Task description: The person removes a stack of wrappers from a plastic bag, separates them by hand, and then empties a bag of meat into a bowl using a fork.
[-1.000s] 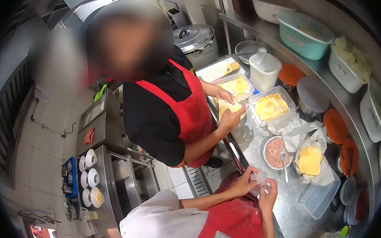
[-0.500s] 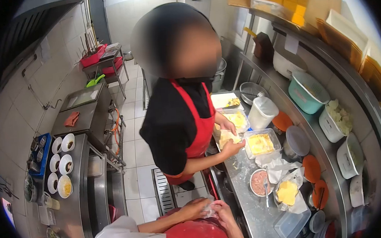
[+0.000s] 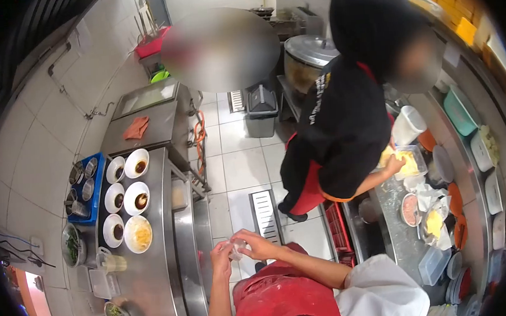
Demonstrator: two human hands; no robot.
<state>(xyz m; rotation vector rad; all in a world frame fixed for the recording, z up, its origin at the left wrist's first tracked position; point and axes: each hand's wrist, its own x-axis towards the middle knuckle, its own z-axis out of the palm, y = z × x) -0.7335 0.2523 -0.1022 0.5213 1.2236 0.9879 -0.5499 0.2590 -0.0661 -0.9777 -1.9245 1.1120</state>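
My left hand (image 3: 221, 260) and my right hand (image 3: 257, 244) meet in front of my red apron (image 3: 285, 298). Between their fingers is a small crumpled piece of clear plastic (image 3: 235, 252), pinched from both sides; whether it is a glove or a bag cannot be made out. Both hands are in the air over the aisle, touching no surface. Left of them, the steel counter (image 3: 158, 268) holds several white bowls, such as a bowl with dark sauce (image 3: 137, 198) and a bowl with yellow shreds (image 3: 139, 234).
A co-worker in black (image 3: 349, 123) stands at the right counter, hand (image 3: 395, 164) by a container of yellow sheets (image 3: 411, 163). A bowl of pink minced filling (image 3: 410, 209) is nearby. A blue tray (image 3: 87, 194) holds metal cups. A floor drain (image 3: 265, 218) and a grey bin (image 3: 263, 111) are ahead.
My view has turned left, toward the counter with the bowls. My hands still hold the plastic and have swung away from the right counter. The co-worker has turned toward that counter.
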